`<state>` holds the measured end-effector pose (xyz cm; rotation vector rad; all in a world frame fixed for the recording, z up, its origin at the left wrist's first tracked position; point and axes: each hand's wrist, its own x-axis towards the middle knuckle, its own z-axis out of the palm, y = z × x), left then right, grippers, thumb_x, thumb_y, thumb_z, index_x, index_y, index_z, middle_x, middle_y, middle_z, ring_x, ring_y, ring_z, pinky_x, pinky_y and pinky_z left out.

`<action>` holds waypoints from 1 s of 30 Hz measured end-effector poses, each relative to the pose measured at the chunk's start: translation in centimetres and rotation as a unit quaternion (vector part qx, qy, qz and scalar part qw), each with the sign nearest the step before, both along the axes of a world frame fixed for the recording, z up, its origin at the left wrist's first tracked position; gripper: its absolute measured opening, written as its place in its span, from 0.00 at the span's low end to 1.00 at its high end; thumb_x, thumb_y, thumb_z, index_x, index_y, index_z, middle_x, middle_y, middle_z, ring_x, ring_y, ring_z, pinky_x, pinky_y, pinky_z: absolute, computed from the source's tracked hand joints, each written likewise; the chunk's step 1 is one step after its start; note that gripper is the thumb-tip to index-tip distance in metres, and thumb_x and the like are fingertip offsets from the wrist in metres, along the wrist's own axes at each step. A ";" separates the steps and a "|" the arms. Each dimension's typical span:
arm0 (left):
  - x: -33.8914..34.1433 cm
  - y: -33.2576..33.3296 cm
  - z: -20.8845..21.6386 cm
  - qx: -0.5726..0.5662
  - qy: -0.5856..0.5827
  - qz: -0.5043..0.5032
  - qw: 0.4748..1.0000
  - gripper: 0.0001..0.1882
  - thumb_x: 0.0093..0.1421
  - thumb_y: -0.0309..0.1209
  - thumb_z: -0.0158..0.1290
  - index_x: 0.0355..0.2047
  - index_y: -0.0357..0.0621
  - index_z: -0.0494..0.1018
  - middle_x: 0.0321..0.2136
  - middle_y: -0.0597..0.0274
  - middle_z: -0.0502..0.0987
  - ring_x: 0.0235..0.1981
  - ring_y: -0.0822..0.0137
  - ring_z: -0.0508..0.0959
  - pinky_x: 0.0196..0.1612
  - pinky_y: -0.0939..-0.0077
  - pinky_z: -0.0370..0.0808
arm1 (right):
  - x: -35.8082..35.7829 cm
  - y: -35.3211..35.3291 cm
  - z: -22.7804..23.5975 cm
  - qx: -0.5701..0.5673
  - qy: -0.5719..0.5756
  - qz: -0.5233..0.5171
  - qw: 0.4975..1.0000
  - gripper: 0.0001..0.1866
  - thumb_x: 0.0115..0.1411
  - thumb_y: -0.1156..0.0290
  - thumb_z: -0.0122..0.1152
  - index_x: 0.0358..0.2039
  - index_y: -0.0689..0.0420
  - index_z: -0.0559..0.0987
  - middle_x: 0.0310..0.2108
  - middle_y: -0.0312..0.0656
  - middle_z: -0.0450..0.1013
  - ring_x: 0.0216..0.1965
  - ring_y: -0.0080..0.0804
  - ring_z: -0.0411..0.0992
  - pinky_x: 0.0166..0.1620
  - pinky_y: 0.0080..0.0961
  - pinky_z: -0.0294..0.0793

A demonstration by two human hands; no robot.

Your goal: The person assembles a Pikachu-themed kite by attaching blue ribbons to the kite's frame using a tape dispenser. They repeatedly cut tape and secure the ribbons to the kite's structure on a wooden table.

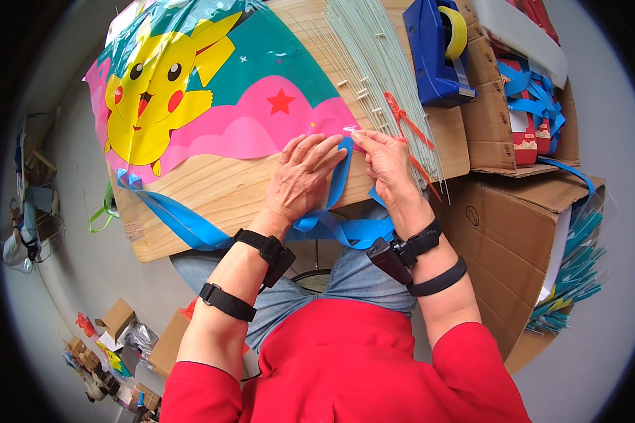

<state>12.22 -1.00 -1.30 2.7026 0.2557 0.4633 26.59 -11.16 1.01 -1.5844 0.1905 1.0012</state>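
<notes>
A thin plastic kite sheet (243, 134) with a yellow cartoon animal, pink clouds and a teal ground lies on the wooden board. My left hand (302, 176) rests flat on its near right edge, fingers stretched out side by side. At the sheet's right corner, my right hand (384, 158) pinches with thumb and forefinger at a small white piece (350, 129), whose kind is too small to tell. Blue ribbon (183, 218) runs from the sheet's left corner, sags along the board's near edge and passes up between my hands. Its end near the right fingers is partly hidden.
Pale thin rods (374, 63), some tied with red string (402, 116), lie right of the sheet. Beyond them stands a blue tape dispenser (437, 56). Cardboard boxes (504, 225) at the right hold ribbon and rolled teal sheets. More boxes (116, 317) stand on the floor, lower left.
</notes>
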 end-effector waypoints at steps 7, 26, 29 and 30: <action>0.1 -0.1 0.0 0.002 -0.003 0.003 1.000 0.27 0.47 0.24 0.53 0.51 0.54 0.74 0.58 0.70 0.69 0.58 0.64 0.68 0.64 0.62 0.62 | -0.4 0.3 -0.1 -0.006 -0.015 -0.012 1.000 0.09 0.56 0.70 0.69 0.34 0.62 0.83 0.26 0.30 0.75 0.23 0.14 0.63 0.26 0.11 0.63; 0.1 0.0 -0.1 0.023 0.009 0.000 1.000 0.23 0.53 0.28 0.54 0.52 0.56 0.75 0.55 0.77 0.72 0.58 0.65 0.69 0.64 0.63 0.61 | -0.8 0.7 -0.4 -0.016 -0.058 -0.022 0.998 0.08 0.56 0.72 0.68 0.34 0.64 0.83 0.24 0.32 0.74 0.23 0.15 0.67 0.25 0.13 0.66; 0.1 0.1 -0.2 0.025 0.007 0.001 1.000 0.22 0.55 0.30 0.54 0.52 0.56 0.75 0.55 0.78 0.71 0.57 0.66 0.69 0.64 0.64 0.60 | -0.9 0.7 -0.6 -0.020 -0.090 -0.021 0.996 0.08 0.56 0.73 0.67 0.33 0.64 0.83 0.21 0.31 0.73 0.21 0.15 0.66 0.24 0.13 0.65; 0.0 0.1 -0.2 0.023 0.006 0.001 1.000 0.22 0.55 0.30 0.54 0.52 0.56 0.75 0.55 0.78 0.72 0.57 0.66 0.69 0.64 0.64 0.60 | -0.9 0.8 -0.7 -0.023 -0.113 -0.016 0.993 0.08 0.55 0.73 0.68 0.32 0.64 0.83 0.20 0.31 0.73 0.20 0.15 0.66 0.24 0.14 0.65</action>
